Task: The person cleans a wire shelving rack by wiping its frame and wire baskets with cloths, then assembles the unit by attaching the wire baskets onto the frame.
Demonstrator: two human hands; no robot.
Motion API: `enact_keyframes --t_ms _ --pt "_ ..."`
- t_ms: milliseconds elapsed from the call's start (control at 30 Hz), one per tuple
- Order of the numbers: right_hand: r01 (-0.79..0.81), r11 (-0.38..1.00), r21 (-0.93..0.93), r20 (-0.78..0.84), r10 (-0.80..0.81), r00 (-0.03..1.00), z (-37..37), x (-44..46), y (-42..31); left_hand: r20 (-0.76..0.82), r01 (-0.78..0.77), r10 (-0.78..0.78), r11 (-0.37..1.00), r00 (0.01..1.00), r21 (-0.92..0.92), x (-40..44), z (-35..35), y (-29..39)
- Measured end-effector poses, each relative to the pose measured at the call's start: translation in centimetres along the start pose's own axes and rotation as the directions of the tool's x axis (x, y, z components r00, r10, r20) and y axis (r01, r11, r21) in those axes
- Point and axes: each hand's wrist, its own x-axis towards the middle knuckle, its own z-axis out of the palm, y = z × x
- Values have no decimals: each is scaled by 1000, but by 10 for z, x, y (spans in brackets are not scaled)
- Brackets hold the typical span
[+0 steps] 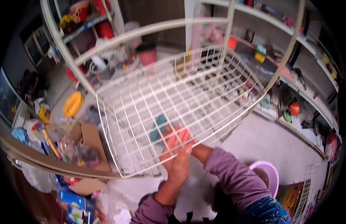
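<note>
A white wire basket shelf [148,99] on a cream metal frame [152,31] fills the middle of the view. My left hand [177,167] is closed at the near rim of the basket, its fingers around the wire. Past it, my right hand [169,141] is under the mesh, blurred and partly covered by the wires and my left hand. A teal cloth [159,128] bunches against the right hand's fingers and seems held in them. Something pinkish-red [183,135] shows beside the hands; its kind is unclear.
An open cardboard box [94,143] and piled bags lie at left. A lilac basin [272,175] stands at lower right. Wall shelves with goods [311,56] run along the right. A pink bucket [146,56] stands behind the frame. A person [32,84] crouches far left.
</note>
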Motion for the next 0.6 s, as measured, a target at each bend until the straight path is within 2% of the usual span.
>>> enact_keyframes --t_ms 67,133,167,200,233,300,333,400,467,500,533,567,600 --pt "41 975 220 3 -43 999 -11 -4 10 39 -26 27 1000 999 -12 2 -3 -3" --pt "178 984 -10 -4 -178 984 -14 -13 53 -35 -5 4 1000 999 -17 2 -4 -6" --pt "47 997 -53 222 -34 974 -41 -18 51 -46 -10 10 1000 999 -3 2 -1 -6" --pt "-117 954 -276 8 123 992 -40 -32 71 -29 -20 19 1000 999 -9 1 -1 -4" --pt "-201 875 -441 42 244 969 -56 -35 74 -60 -7 7 1000 998 -4 1 -1 -4" --pt "-359 920 -156 -279 308 910 -89 -65 67 -114 9 -6 1000 993 24 -5 6 1" --pt "-304 948 -96 -339 256 905 -99 -78 76 -104 -1 3 1000 995 20 -8 6 1" --pt "-238 970 -44 -412 200 889 -108 -114 92 -22 93 -94 995 995 -32 -11 -3 -1" --pt "-262 962 74 -597 253 761 -105 -151 98 27 118 -118 993 993 3 -20 -12 -6" --pt "-257 964 70 -607 245 755 -111 -163 80 22 203 -204 977 979 62 -28 -15 -9" --pt "-253 878 407 -554 457 695 -119 -180 43 13 287 -291 950 957 123 -36 -18 -13" --pt "-212 687 694 -429 633 644 -126 -194 9 27 281 -286 951 958 125 -46 -19 -19" --pt "-204 689 695 -436 630 642 -130 -204 -14 36 306 -320 930 947 206 -59 -21 -27"
